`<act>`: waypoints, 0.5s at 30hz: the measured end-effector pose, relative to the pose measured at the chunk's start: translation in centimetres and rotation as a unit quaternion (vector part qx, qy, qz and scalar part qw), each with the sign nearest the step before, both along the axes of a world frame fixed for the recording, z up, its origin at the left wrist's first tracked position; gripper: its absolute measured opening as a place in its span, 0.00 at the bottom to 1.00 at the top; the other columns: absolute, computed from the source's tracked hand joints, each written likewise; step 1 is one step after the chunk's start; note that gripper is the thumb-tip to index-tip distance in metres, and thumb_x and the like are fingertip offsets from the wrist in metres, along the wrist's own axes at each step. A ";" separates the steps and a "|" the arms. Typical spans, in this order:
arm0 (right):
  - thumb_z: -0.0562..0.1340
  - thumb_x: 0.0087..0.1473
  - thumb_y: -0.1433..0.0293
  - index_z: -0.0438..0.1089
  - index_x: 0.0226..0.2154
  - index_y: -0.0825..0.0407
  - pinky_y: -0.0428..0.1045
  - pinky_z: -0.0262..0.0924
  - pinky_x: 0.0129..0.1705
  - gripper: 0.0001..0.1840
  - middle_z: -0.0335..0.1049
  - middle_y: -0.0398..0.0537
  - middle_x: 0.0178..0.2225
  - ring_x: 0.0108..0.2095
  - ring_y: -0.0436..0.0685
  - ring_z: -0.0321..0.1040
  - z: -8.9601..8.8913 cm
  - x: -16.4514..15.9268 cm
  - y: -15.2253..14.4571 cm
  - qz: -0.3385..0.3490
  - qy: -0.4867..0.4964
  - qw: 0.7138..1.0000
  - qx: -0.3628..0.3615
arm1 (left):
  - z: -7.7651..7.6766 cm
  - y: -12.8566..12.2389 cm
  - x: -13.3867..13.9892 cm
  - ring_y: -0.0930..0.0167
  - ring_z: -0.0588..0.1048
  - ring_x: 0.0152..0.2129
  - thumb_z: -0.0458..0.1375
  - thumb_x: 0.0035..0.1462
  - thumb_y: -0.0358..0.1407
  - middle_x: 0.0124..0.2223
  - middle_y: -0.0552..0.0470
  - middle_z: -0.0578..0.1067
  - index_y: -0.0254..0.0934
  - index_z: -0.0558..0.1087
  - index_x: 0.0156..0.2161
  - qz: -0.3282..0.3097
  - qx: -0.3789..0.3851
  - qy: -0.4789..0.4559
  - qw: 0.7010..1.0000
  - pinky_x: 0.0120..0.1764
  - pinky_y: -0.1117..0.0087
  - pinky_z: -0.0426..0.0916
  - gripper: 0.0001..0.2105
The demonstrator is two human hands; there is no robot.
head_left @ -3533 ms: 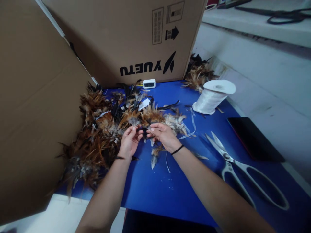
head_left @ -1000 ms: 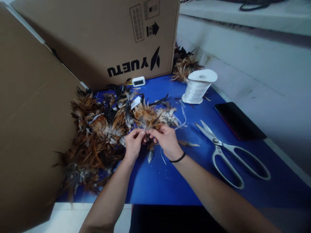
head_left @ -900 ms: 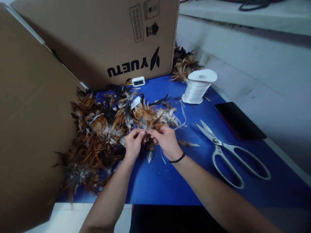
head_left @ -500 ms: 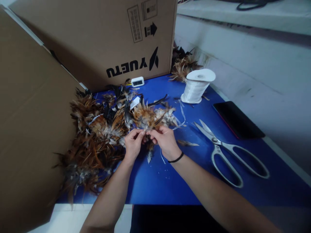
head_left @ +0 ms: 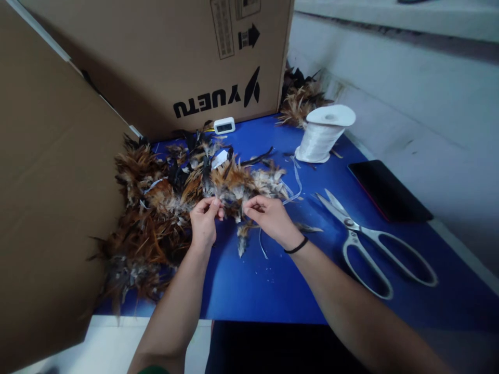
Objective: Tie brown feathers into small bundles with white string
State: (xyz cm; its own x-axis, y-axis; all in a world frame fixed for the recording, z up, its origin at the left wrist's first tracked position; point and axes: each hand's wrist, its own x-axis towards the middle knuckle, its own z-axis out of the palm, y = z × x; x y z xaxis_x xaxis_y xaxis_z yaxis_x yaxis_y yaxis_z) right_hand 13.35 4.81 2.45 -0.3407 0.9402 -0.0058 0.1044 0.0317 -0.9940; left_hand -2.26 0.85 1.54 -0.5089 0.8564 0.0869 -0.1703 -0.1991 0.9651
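Note:
My left hand (head_left: 205, 223) is closed in a pinch, thumb against forefinger, at the near edge of a bunch of brown and white feathers (head_left: 234, 179). Also pinched closed is my right hand (head_left: 271, 218), a short gap to its right, with a dark band on the wrist. Whatever the fingertips hold is too small to make out. Beyond the right hand a thin white ribbon (head_left: 298, 182) curls on the blue table (head_left: 241, 291). A few loose feathers (head_left: 242, 240) lie between and below the hands.
A big feather pile (head_left: 144, 234) spreads to the left, against a cardboard box (head_left: 218, 47). On the right are a ribbon spool (head_left: 322, 140), open scissors (head_left: 353, 226) and a phone (head_left: 390, 189). A small white display device (head_left: 224, 125) sits at the back.
My hands, together at the feathers before, have moved apart, the left one leftward and the right one rightward. The view has shifted slightly.

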 end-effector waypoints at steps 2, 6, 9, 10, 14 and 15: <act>0.60 0.45 0.71 0.71 0.25 0.51 0.47 0.58 0.31 0.04 0.71 0.43 0.25 0.26 0.51 0.66 -0.2 0.1 -0.2 0.026 -0.088 0.993 0.079 | 0.3 0.1 -0.5 0.80 0.65 0.15 0.66 0.44 0.39 0.23 0.55 0.71 0.33 0.72 0.27 0.011 0.013 -0.019 1.000 0.17 0.79 0.58 0.10; 0.60 0.50 0.69 0.71 0.28 0.50 0.47 0.56 0.31 0.05 0.71 0.46 0.30 0.29 0.53 0.66 -0.2 -0.8 -1.2 0.056 -0.264 0.938 0.217 | 0.6 0.2 -1.3 0.82 0.64 0.15 0.67 0.43 0.39 0.24 0.55 0.71 0.33 0.72 0.27 0.035 0.028 -0.055 0.997 0.17 0.79 0.58 0.11; 0.58 0.54 0.68 0.71 0.32 0.52 0.48 0.55 0.33 0.07 0.71 0.51 0.35 0.34 0.57 0.67 -0.3 -1.6 -1.7 0.066 -0.366 0.884 0.285 | 0.6 0.2 -1.8 0.82 0.64 0.15 0.67 0.42 0.39 0.24 0.55 0.70 0.33 0.72 0.27 0.051 0.031 -0.070 0.996 0.17 0.80 0.57 0.12; 0.58 0.55 0.68 0.70 0.33 0.52 0.49 0.55 0.33 0.07 0.70 0.52 0.36 0.35 0.57 0.68 -0.4 -1.9 -1.7 0.072 -0.386 0.871 0.296 | 0.6 0.3 -1.8 0.82 0.64 0.15 0.67 0.41 0.39 0.24 0.55 0.70 0.33 0.72 0.27 0.054 0.031 -0.073 0.995 0.17 0.80 0.57 0.12; 0.55 0.55 0.73 0.69 0.32 0.53 0.49 0.54 0.31 0.07 0.70 0.52 0.35 0.33 0.56 0.68 -0.7 -2.1 -1.5 0.082 -0.394 0.870 0.287 | 0.7 0.2 -1.9 0.82 0.63 0.15 0.68 0.40 0.39 0.24 0.55 0.70 0.33 0.72 0.27 0.047 0.023 -0.087 0.995 0.17 0.80 0.57 0.12; 0.55 0.55 0.74 0.69 0.31 0.53 0.48 0.54 0.30 0.07 0.70 0.52 0.35 0.32 0.56 0.67 -0.7 -2.0 -1.4 0.079 -0.378 0.880 0.276 | 0.7 0.2 -1.8 0.82 0.63 0.16 0.68 0.40 0.39 0.25 0.55 0.70 0.33 0.72 0.27 0.044 0.021 -0.090 0.995 0.17 0.80 0.57 0.12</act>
State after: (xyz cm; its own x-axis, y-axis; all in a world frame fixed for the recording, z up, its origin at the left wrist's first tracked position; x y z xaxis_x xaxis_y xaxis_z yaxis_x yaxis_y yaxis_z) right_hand 11.39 3.42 1.76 -0.5623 0.8120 0.1564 0.6808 0.5619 -0.4699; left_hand -4.11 1.06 2.23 -0.5916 0.8059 0.0223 -0.3208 -0.2607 0.9106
